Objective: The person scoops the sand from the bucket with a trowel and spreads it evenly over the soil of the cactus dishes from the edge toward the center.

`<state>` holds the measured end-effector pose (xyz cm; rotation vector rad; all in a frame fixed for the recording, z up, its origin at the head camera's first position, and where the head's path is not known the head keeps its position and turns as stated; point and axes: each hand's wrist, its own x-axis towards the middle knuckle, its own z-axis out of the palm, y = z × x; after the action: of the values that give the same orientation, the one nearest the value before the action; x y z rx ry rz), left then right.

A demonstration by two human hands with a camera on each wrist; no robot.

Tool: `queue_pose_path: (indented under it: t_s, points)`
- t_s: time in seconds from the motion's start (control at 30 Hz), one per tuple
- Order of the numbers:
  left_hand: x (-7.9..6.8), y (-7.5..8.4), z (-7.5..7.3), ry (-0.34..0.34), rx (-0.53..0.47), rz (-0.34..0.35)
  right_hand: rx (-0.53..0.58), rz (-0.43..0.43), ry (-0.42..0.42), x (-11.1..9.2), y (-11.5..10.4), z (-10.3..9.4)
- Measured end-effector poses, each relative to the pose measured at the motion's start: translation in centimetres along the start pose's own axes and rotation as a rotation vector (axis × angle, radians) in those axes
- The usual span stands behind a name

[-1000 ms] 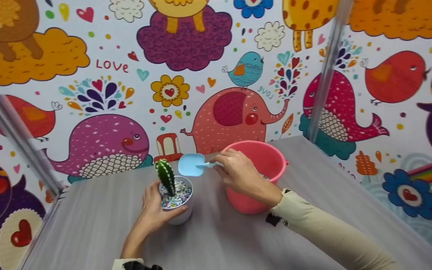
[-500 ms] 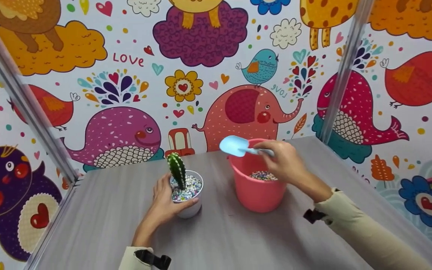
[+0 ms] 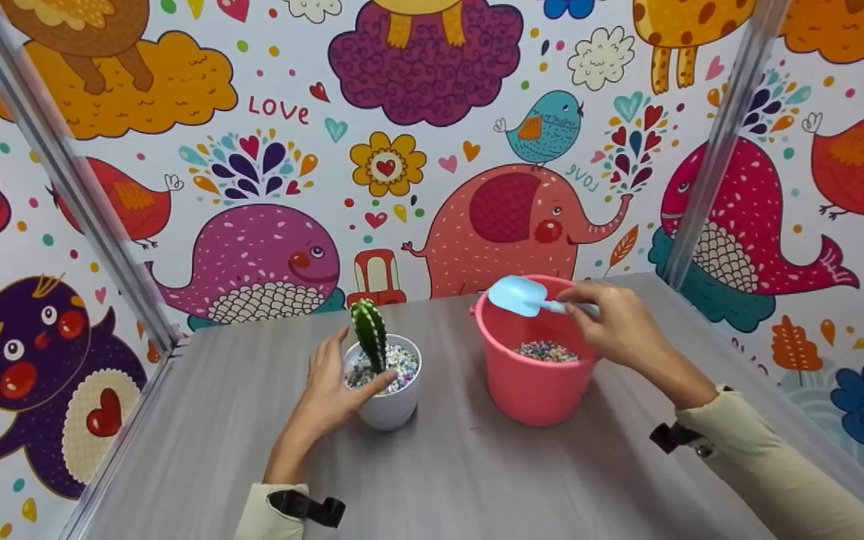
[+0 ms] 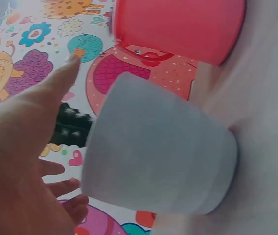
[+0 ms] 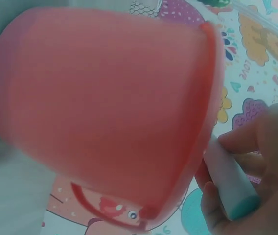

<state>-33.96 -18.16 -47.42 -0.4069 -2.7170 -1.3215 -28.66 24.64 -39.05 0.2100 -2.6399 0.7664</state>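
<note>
A small cactus point(image 3: 369, 330) stands in a white pot point(image 3: 393, 409) filled with multicoloured pebbles point(image 3: 403, 367). My left hand point(image 3: 327, 394) is at the pot's left side, thumb and fingers spread near the rim. In the left wrist view the fingers are extended and seem apart from the pot wall. My right hand point(image 3: 618, 324) grips the handle of a light blue toy shovel point(image 3: 516, 295). The shovel's blade is over the mouth of a pink bucket point(image 3: 538, 394), with no pebbles visible on it. More multicoloured pebbles point(image 3: 547, 351) lie inside the bucket.
Pot and bucket stand apart on a grey wood-grain table point(image 3: 447, 480). Cartoon-printed wall panels point(image 3: 387, 90) enclose the back and sides, joined by metal corner posts. The bucket's handle point(image 5: 100, 210) hangs down its side in the right wrist view.
The shovel has moved right, from beside the pot to above the bucket, with my right hand. My left hand has loosened from the pot. The head view has shifted slightly left.
</note>
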Motion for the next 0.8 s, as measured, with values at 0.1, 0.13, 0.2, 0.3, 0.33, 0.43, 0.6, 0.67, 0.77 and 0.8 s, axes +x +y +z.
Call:
queue_pose_path:
  t_s: [0.1,0.13,0.2,0.3,0.33,0.43,0.6,0.67,0.77,0.8]
  points:
    - [-0.3,0.4,-1.0,0.023,-0.007,0.011,0.007,0.041,-0.055,0.2,0.4,0.1]
    - [-0.4,0.5,-1.3,0.037,-0.016,0.021,0.01,0.055,-0.075,0.2,0.5,0.1]
    - [-0.6,0.7,-1.8,0.076,-0.043,0.038,0.007,0.071,-0.112,0.4,0.5,0.2]
    - [-0.9,0.9,-2.5,0.151,-0.093,0.064,0.003,0.085,-0.17,0.7,0.6,0.5]
    - [-0.9,0.9,-2.7,0.179,-0.109,0.074,0.004,0.092,-0.188,0.8,0.6,0.6]
    - [-1.0,1.2,-3.3,0.238,-0.151,0.101,0.008,0.102,-0.24,1.1,0.6,0.8]
    - [-0.4,2.0,-4.0,0.288,-0.165,0.17,-0.004,0.089,-0.292,1.4,0.9,0.7]
    - [-0.3,2.4,-4.3,0.291,-0.149,0.189,-0.012,0.065,-0.306,1.4,1.1,0.7]
    - [0.0,2.9,-4.7,0.275,-0.116,0.198,-0.03,0.022,-0.316,1.4,1.4,0.6]
    - [0.0,3.1,-4.8,0.266,-0.102,0.199,-0.036,0.011,-0.312,1.4,1.4,0.6]
